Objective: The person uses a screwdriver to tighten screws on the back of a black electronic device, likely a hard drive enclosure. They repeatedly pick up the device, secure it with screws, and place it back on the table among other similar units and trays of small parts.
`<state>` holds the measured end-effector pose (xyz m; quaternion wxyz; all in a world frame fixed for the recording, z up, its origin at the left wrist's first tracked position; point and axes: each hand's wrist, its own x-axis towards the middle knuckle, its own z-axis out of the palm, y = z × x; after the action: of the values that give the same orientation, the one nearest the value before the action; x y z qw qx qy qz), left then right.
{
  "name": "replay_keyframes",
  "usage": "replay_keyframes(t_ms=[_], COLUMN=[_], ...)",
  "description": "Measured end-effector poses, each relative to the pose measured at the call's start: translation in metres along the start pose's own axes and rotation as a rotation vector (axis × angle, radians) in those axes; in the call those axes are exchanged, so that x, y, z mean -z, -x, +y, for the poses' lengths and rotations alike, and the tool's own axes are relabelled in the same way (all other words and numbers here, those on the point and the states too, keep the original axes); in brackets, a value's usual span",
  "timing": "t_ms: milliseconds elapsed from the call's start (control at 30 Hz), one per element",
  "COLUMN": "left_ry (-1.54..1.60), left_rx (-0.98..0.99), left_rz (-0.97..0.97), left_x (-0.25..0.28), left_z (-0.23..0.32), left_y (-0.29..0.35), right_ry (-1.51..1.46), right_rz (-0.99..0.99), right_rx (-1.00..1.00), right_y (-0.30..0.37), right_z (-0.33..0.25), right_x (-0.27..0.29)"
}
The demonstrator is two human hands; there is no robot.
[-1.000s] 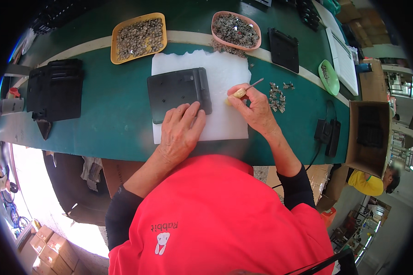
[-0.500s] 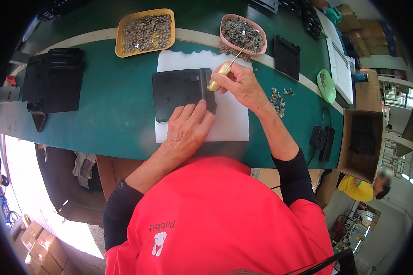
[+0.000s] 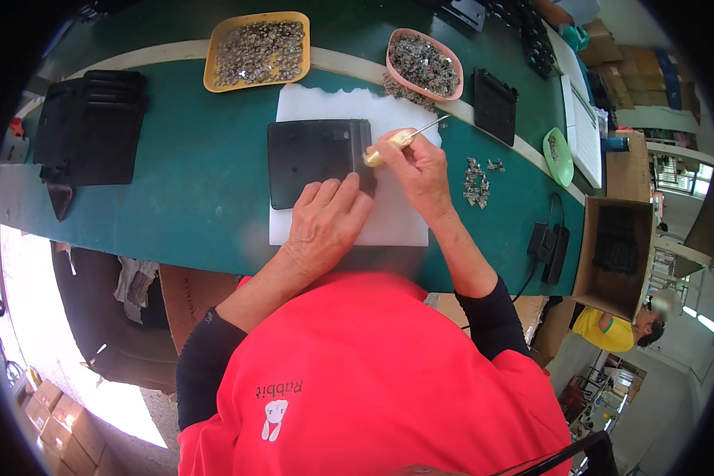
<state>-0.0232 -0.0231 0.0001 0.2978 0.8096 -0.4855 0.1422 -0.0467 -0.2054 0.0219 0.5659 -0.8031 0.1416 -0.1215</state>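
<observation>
1. Your right hand [image 3: 420,170] is clamped on a yellow-handled screwdriver [image 3: 401,140]; its thin metal shaft points up-right toward the pink tray [image 3: 423,65].
2. Your left hand [image 3: 325,222] lies flat, fingers spread, on the black panel [image 3: 309,159]; square, matte, it rests on the white sheet [image 3: 373,107].

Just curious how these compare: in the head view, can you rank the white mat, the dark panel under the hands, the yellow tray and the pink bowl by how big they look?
1. white mat
2. dark panel
3. yellow tray
4. pink bowl
</observation>
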Motion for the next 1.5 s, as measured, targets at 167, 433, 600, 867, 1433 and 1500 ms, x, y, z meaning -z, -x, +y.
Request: replay_keyframes(t_ms=[167,433,600,867,1433,1500], left_ry=[0.02,0.038,0.039,0.029,-0.022,-0.021], left_rx=[0.009,0.013,0.005,0.009,0.128,0.13], left_rz=[0.013,0.023,0.05,0.084,0.011,0.016], left_x=[-0.002,-0.001,-0.002,-0.002,-0.012,-0.012], left_z=[-0.001,-0.002,-0.002,-0.002,-0.003,-0.003], left_y=[0.001,0.001,0.0,-0.002,-0.004,-0.004], right_ry=[-0.269,-0.048,-0.023,-0.088,0.033,0.072], right_rz=[0.019,-0.052,-0.064,-0.006,-0.075,-0.111], right_rx=[-0.085,-0.037,-0.048,-0.08,-0.045,-0.018], right_y=[-0.008,-0.005,-0.004,-0.003,-0.069,-0.078], right_z=[-0.002,0.002,0.009,0.011,-0.02,-0.015], right_x=[0.018,0.015,0.017,0.015,0.011,0.007])
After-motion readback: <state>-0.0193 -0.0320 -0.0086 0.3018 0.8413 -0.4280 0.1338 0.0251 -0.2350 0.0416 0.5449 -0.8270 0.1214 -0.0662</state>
